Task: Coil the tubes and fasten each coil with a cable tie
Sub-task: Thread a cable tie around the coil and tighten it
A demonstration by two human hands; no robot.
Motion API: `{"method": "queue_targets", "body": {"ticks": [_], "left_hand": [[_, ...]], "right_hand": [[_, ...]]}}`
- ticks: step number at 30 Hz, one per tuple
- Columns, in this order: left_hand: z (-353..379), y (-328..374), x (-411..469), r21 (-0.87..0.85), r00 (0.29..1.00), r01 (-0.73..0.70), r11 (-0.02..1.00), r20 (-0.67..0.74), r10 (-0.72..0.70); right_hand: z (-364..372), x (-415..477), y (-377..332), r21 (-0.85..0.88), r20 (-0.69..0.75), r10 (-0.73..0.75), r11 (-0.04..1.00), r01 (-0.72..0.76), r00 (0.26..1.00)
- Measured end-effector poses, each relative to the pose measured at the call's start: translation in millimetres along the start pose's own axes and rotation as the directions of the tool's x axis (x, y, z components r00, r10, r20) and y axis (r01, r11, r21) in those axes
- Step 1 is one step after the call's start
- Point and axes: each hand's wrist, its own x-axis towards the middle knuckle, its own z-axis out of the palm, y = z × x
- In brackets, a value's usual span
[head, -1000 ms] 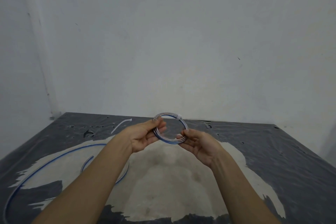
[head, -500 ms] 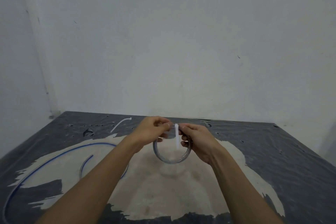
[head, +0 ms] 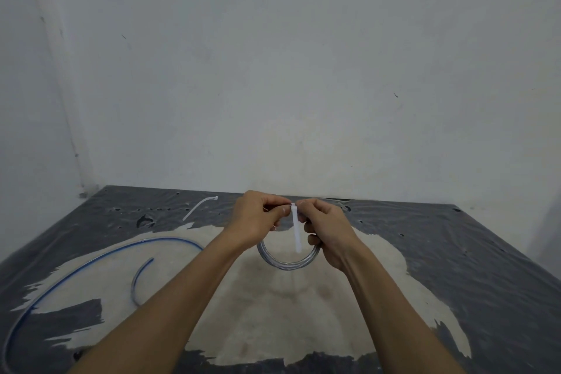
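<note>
Clear tubing wound into a coil (head: pixel 287 263) hangs upright above the middle of the desk (head: pixel 455 267), held at its top by both hands. The left hand (head: pixel 258 218) has its grip clenched on the upper left of the coil; the right hand (head: pixel 326 229) has its grip closed on the upper right, fingers curled through the loop. Between the two thumbs a white cable tie (head: pixel 297 229) wraps the top of the coil, its free tail hanging straight down across the opening. A second, uncoiled tube (head: pixel 91 264) with a blue stripe lies in a wide arc on the left part of the desk. A spare cable tie (head: pixel 200 206) lies near the far left edge, well apart from the hands. The desk surface is dark sheeting worn through to a pale patch at centre.
</note>
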Motion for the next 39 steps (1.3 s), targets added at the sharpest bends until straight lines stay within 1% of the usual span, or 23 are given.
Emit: {"method": "queue_targets", "body": {"ticks": [5,7,9,10,11,12,13,14,15,16,17,21,24,27,29,32,34,36,38,39], "left_hand": [[0.9,-2.3,1.1,-0.020,1.000,-0.006,1.000,-0.014,0.005],[2.6,-4.6,1.4,0.004,0.999,-0.001,1.000,-0.051,0.001],[4.3,-8.0,3.8,0.074,0.992,-0.029,0.997,-0.121,0.038],[4.1,-8.9,4.6,0.110,0.986,-0.045,0.993,-0.158,0.062],[3.2,-8.6,4.7,0.141,0.979,-0.061,0.988,-0.186,0.087],[2.3,-7.9,4.3,0.171,0.973,-0.082,0.982,-0.201,0.116],[1.8,-6.7,3.6,0.202,0.968,-0.110,0.973,-0.202,0.151],[1.8,-5.0,2.3,0.234,0.962,-0.143,0.962,-0.195,0.191],[2.0,-2.9,0.6,0.265,0.955,-0.173,0.949,-0.189,0.227],[1.9,-0.7,-0.9,0.293,0.947,-0.201,0.935,-0.185,0.261],[1.4,1.0,-2.1,0.317,0.938,-0.231,0.920,-0.180,0.297],[1.2,-1.2,-1.3,0.370,0.896,-0.350,0.860,-0.134,0.422],[1.2,-4.3,-1.0,0.450,0.863,-0.417,0.790,-0.078,0.500],[0.2,-6.2,-1.1,0.512,0.853,-0.450,0.731,0.004,0.522],[-0.6,-7.1,-1.9,0.537,0.847,-0.462,0.706,0.032,0.531],[-1.7,-11.3,-0.9,0.509,0.856,-0.453,0.732,0.018,0.517],[-2.0,-14.2,0.9,0.466,0.876,-0.415,0.782,-0.028,0.481],[-2.3,-16.7,1.8,0.431,0.895,-0.371,0.822,-0.069,0.440],[-1.0,-19.3,1.1,0.433,0.899,-0.371,0.821,-0.055,0.435],[0.1,-19.8,-0.1,0.444,0.896,-0.383,0.810,-0.037,0.443]], "right_hand": [[-2.1,1.7,-1.8,-0.051,-0.017,0.011,0.999,-0.012,1.000],[0.1,2.3,-1.3,-0.179,-0.112,-0.036,0.984,0.016,0.993],[2.4,-0.1,0.4,-0.337,-0.244,-0.140,0.940,0.052,0.960],[3.4,-2.5,-0.7,-0.361,-0.250,-0.150,0.931,0.052,0.957],[6.0,-4.9,-3.1,-0.320,-0.203,-0.094,0.947,0.024,0.975],[9.4,-7.5,-5.9,-0.212,-0.120,0.011,0.977,-0.036,0.993],[12.5,-9.7,-8.5,-0.052,-0.012,0.125,0.991,-0.126,0.992],[14.3,-10.5,-10.2,0.121,0.099,0.205,0.969,-0.216,0.974],[14.9,-9.5,-11.4,0.269,0.189,0.247,0.918,-0.292,0.950],[15.5,-6.8,-11.9,0.369,0.243,0.272,0.862,-0.348,0.931],[16.7,-4.2,-12.4,0.412,0.264,0.296,0.826,-0.385,0.918],[17.0,-2.2,-18.7,0.402,0.214,0.374,0.808,-0.431,0.902],[18.7,-2.9,-21.0,0.420,0.164,0.426,0.786,-0.454,0.890],[21.2,-2.4,-17.1,0.450,0.121,0.444,0.772,-0.448,0.888],[23.1,-2.1,-14.9,0.470,0.103,0.443,0.767,-0.436,0.891],[22.8,0.6,-11.3,0.458,0.123,0.442,0.769,-0.446,0.888],[19.5,2.5,-10.8,0.405,0.180,0.447,0.778,-0.480,0.876],[16.1,2.7,-12.5,0.362,0.259,0.462,0.767,-0.529,0.848],[13.8,2.7,-15.5,0.322,0.292,0.473,0.770,-0.551,0.831],[13.6,3.2,-16.2,0.297,0.274,0.480,0.782,-0.548,0.833]]}}
